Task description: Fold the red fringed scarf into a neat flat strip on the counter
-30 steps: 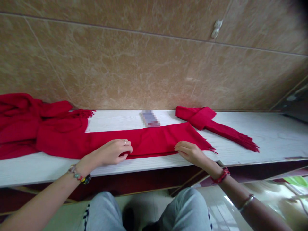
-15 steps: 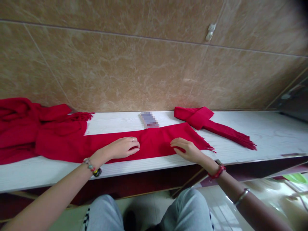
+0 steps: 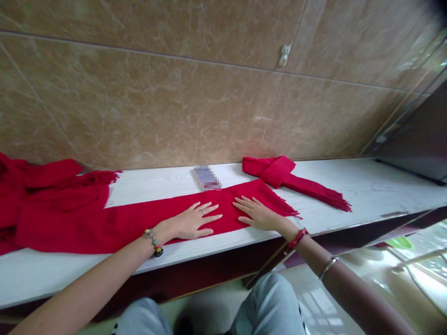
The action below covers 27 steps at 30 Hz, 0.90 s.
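A long red scarf point(image 3: 132, 218) lies folded lengthwise along a white shelf point(image 3: 377, 190), its fringed end point(image 3: 291, 211) to the right. My left hand point(image 3: 192, 222) rests flat on the scarf with fingers spread; it wears a ring and a beaded bracelet. My right hand point(image 3: 256, 213) also lies flat on the scarf, fingers stretched out, just right of the left hand. Neither hand holds anything.
A second red scarf point(image 3: 289, 179), tied and folded, lies on the shelf at the back right. More red scarves point(image 3: 42, 186) are heaped at the left. A small blurred flat object point(image 3: 206, 177) lies by the brown marble wall point(image 3: 174, 102). My knees show below.
Both hands left the scarf's near edge, moved up onto the cloth and opened from curled to flat. They are closer together. The view has shifted right.
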Each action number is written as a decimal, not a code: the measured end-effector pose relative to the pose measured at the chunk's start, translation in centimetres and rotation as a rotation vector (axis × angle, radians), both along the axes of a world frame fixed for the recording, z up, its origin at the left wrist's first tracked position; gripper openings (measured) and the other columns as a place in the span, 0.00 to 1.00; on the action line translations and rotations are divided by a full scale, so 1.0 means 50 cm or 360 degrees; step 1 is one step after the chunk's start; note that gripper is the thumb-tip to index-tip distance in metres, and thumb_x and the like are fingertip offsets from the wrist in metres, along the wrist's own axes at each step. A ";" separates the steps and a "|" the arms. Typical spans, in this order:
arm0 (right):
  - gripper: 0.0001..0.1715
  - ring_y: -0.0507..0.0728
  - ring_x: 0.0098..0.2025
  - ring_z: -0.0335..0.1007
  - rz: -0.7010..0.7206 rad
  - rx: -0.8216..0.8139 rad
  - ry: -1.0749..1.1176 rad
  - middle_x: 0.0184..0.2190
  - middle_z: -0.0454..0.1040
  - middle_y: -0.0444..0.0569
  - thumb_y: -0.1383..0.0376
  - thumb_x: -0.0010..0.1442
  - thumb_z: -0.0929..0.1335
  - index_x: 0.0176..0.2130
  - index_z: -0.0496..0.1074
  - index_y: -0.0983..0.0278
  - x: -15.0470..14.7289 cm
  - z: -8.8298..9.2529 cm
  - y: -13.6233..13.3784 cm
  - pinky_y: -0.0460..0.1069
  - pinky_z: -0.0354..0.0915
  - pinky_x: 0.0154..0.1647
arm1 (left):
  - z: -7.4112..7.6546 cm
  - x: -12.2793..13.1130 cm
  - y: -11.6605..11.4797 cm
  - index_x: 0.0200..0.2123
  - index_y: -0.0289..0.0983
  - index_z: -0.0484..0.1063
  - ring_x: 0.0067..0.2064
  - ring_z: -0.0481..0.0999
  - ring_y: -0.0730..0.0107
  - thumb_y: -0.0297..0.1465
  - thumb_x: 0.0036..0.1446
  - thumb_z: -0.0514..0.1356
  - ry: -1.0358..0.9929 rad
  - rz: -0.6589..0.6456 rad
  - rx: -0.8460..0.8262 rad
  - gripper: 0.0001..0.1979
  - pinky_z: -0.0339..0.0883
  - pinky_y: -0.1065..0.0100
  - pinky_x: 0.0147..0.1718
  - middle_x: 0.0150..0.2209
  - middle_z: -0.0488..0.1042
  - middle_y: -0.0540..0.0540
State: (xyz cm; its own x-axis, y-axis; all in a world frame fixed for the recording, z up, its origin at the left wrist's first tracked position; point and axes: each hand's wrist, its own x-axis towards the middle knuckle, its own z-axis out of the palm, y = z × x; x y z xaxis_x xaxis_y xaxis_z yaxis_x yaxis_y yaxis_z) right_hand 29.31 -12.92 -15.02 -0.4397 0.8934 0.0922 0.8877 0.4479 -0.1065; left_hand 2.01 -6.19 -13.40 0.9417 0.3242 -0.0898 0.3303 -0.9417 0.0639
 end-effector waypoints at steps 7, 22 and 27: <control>0.32 0.63 0.63 0.36 -0.0228 0.0217 0.0097 0.62 0.46 0.54 0.53 0.63 0.54 0.61 0.48 0.62 0.004 0.019 0.061 0.65 0.45 0.58 | 0.022 0.033 0.022 0.58 0.46 0.54 0.61 0.49 0.68 0.41 0.63 0.44 -0.0186 0.0017 0.0015 0.21 0.39 0.61 0.58 0.60 0.54 0.49; 0.30 0.62 0.62 0.44 -0.0213 0.0119 0.0030 0.61 0.52 0.53 0.52 0.61 0.56 0.59 0.55 0.60 0.005 -0.022 0.081 0.64 0.46 0.58 | 0.048 -0.083 0.159 0.32 0.34 0.70 0.36 0.71 0.65 0.38 0.49 0.55 -0.0332 0.0838 -0.0394 0.13 0.63 0.69 0.37 0.34 0.74 0.47; 0.31 0.62 0.61 0.48 -0.0098 0.0237 0.0144 0.59 0.55 0.59 0.55 0.59 0.61 0.58 0.57 0.66 -0.011 0.013 0.125 0.60 0.50 0.58 | 0.128 -0.075 0.169 0.29 0.35 0.68 0.34 0.69 0.67 0.39 0.48 0.55 -0.0254 0.0652 -0.0480 0.12 0.62 0.71 0.34 0.32 0.72 0.48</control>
State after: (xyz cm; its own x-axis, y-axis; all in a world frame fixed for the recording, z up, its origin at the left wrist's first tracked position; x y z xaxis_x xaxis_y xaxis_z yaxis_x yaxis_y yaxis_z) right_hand 28.74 -6.65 -14.39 -0.3686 0.8919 0.2619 0.9038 0.4098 -0.1236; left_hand -1.76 2.28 -7.01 0.7528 0.6504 -0.1016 0.6313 -0.6695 0.3915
